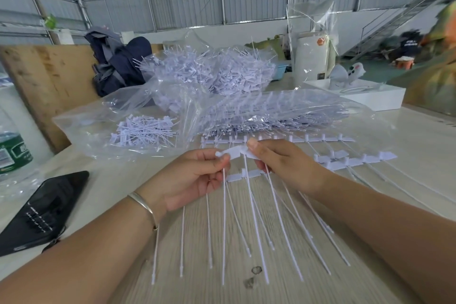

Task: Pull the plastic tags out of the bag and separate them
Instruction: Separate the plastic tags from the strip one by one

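A strip of joined white plastic tags (237,152) is held above the table, its long thin tails hanging toward me. My left hand (192,177) pinches the strip's left end and grips several tails. My right hand (278,163) pinches the strip just right of that, thumb on top. More joined strips (345,159) lie on the table to the right. A clear bag (271,113) behind the hands holds stacked strips. Another clear bag (103,128) to the left holds separated tags (145,131). A third bag heaped with loose tags (209,69) sits further back.
A black phone (42,212) lies at the left on the table, beside a green-labelled water bottle (12,153). A dark backpack (116,64) leans on a wooden board (49,86). A white tray (365,96) stands at the back right. A person crouches far right.
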The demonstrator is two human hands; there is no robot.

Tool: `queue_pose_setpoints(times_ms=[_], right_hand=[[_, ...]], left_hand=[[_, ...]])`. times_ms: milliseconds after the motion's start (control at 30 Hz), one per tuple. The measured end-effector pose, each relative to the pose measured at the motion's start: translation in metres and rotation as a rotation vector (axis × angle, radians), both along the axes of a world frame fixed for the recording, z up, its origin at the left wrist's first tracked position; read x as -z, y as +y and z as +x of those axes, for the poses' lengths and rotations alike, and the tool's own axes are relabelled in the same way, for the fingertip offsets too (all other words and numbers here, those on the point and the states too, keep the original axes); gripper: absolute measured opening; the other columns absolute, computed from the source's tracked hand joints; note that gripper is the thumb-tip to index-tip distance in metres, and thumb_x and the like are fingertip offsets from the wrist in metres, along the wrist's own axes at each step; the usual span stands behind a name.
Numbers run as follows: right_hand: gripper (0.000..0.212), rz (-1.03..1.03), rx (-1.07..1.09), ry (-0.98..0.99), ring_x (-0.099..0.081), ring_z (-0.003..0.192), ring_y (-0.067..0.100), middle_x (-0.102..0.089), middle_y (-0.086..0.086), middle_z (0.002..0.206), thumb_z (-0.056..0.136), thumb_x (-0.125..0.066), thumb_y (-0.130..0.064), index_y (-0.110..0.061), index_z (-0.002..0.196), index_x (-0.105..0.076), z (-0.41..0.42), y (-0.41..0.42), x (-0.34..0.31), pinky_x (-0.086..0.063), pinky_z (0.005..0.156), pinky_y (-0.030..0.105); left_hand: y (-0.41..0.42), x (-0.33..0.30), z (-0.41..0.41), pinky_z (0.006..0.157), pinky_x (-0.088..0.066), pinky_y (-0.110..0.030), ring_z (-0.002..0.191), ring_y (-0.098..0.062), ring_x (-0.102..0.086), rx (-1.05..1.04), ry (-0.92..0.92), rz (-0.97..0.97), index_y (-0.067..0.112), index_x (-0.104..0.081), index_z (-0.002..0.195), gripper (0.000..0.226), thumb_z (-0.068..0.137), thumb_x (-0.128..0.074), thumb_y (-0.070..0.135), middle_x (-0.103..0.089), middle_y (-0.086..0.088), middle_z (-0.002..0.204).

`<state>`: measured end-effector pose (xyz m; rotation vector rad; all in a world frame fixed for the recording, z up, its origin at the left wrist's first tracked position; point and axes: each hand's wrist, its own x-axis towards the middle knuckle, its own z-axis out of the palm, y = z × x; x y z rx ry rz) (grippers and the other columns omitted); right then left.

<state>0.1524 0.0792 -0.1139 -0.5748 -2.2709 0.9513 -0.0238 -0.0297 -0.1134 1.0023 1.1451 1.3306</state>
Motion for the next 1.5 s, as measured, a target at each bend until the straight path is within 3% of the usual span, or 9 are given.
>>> queue_pose_setpoints(times_ms=[300, 400, 567, 667, 767, 900, 1067, 1233, 1500], right_hand=[[0.078, -0.051, -0.178, 0.024, -0.046, 0.058, 0.008, -0.050, -0.001, 0.059, 0.080, -0.019, -0.070, -0.001, 0.064, -0.052, -0.003, -0.015, 0.001, -0.039, 0.066, 0.017], [0.068, -0.079, -0.201, 0.029, -0.047, 0.058, 0.007, -0.049, -0.003, 0.059, 0.082, -0.019, -0.069, -0.012, 0.060, -0.049, -0.005, -0.019, 0.004, -0.040, 0.065, 0.016], [0.053, -0.043, -0.204, 0.007, -0.050, 0.061, 0.005, -0.055, -0.009, 0.062, 0.086, -0.021, -0.066, -0.035, 0.058, -0.054, -0.007, -0.014, 0.005, -0.040, 0.070, 0.023], [0.047, -0.023, -0.188, 0.028, -0.052, 0.059, 0.003, -0.054, -0.014, 0.058, 0.087, -0.029, -0.062, -0.035, 0.059, -0.054, -0.010, -0.013, 0.007, -0.041, 0.068, 0.022], [0.044, -0.062, -0.155, 0.077, -0.052, 0.055, 0.009, -0.053, -0.008, 0.056, 0.084, -0.042, -0.061, -0.025, 0.063, -0.054, -0.010, -0.010, 0.006, -0.042, 0.060, 0.020], [0.053, -0.007, -0.021, 0.133, -0.041, 0.050, 0.011, -0.045, 0.002, 0.054, 0.085, -0.059, -0.049, 0.000, 0.068, -0.049, -0.004, 0.004, 0.004, -0.036, 0.055, 0.024], [0.042, 0.035, 0.099, 0.128, -0.030, 0.045, 0.005, -0.033, -0.011, 0.046, 0.085, -0.066, -0.042, -0.004, 0.068, -0.056, 0.002, 0.016, 0.004, -0.028, 0.053, 0.024], [0.026, 0.062, 0.089, 0.072, -0.037, 0.043, 0.004, -0.039, -0.013, 0.042, 0.084, -0.067, -0.044, -0.029, 0.063, -0.064, -0.002, 0.013, 0.006, -0.030, 0.052, 0.018], [0.021, -0.010, 0.103, 0.055, -0.035, 0.038, 0.004, -0.035, -0.011, 0.038, 0.083, -0.068, -0.037, -0.023, 0.068, -0.073, -0.004, 0.008, 0.003, -0.031, 0.046, 0.011]], left_hand=[[-0.001, 0.000, 0.001, 0.071, -0.044, -0.023, 0.078, -0.016, -0.055, 0.214, -0.094, 0.009, 0.010, -0.066, 0.092, 0.039, 0.066, -0.088, 0.028, -0.064, -0.005, 0.084], [-0.005, -0.003, 0.008, 0.068, -0.050, -0.017, 0.073, -0.004, -0.064, 0.348, -0.070, 0.048, 0.020, -0.074, 0.088, 0.016, 0.076, -0.079, 0.031, -0.071, 0.005, 0.082], [-0.003, 0.003, 0.012, 0.068, -0.047, -0.021, 0.081, -0.014, -0.063, 0.239, -0.004, -0.026, 0.011, -0.071, 0.093, 0.022, 0.075, -0.076, 0.022, -0.068, -0.014, 0.102], [-0.001, 0.002, 0.015, 0.069, -0.052, -0.020, 0.090, -0.016, -0.070, 0.253, -0.008, -0.027, 0.013, -0.076, 0.087, 0.013, 0.081, -0.066, 0.018, -0.074, -0.004, 0.092], [0.000, -0.002, 0.012, 0.068, -0.055, -0.025, 0.101, -0.030, -0.068, 0.189, -0.057, -0.008, 0.003, -0.072, 0.098, 0.022, 0.082, -0.067, 0.017, -0.071, -0.014, 0.100], [-0.001, -0.007, 0.002, 0.059, -0.057, -0.024, 0.068, -0.017, -0.072, 0.022, -0.172, -0.033, 0.010, -0.075, 0.073, 0.014, 0.077, -0.061, 0.010, -0.071, -0.008, 0.073], [0.001, -0.010, -0.007, 0.038, -0.037, -0.015, 0.037, -0.006, -0.043, -0.056, -0.167, -0.102, 0.009, -0.062, 0.079, 0.010, 0.075, -0.065, 0.019, -0.051, 0.002, 0.059], [0.004, -0.004, 0.004, 0.035, -0.025, -0.016, 0.036, -0.005, -0.026, -0.103, 0.005, -0.113, 0.013, -0.057, 0.080, 0.015, 0.079, -0.064, 0.026, -0.040, 0.003, 0.056], [0.004, -0.007, 0.005, 0.040, -0.017, -0.020, 0.037, -0.008, -0.023, -0.167, 0.117, -0.049, 0.016, -0.054, 0.067, 0.015, 0.078, -0.064, 0.015, -0.033, 0.003, 0.054]])
